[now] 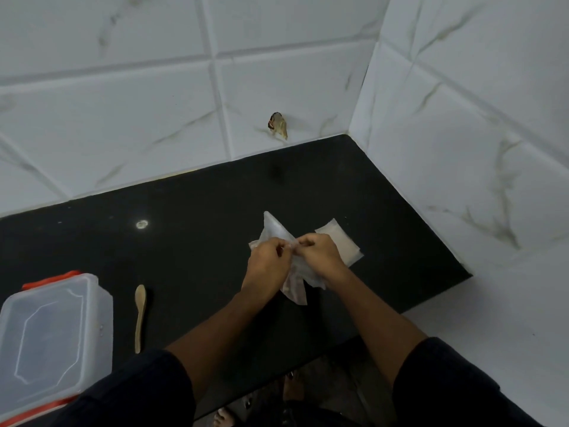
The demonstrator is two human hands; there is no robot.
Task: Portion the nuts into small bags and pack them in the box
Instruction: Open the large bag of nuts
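My left hand [269, 261] and my right hand [320, 254] meet above the black counter [200, 229], both pinching thin clear plastic bags [274, 231]. The bags stick up behind my fingers and hang down below my wrists. A flat packet with pale contents [338, 241] lies on the counter just right of my right hand, partly hidden by it. A clear plastic box [52, 337] with red clips and its lid on sits at the near left. Beside it lies a wooden spoon [140, 315], bowl pointing away from me.
White marbled tile walls [462, 134] close off the counter at the back and right, forming a corner. The counter's front edge runs diagonally under my forearms. A small brown object [278, 124] sticks to the back wall. Feet show on the floor below.
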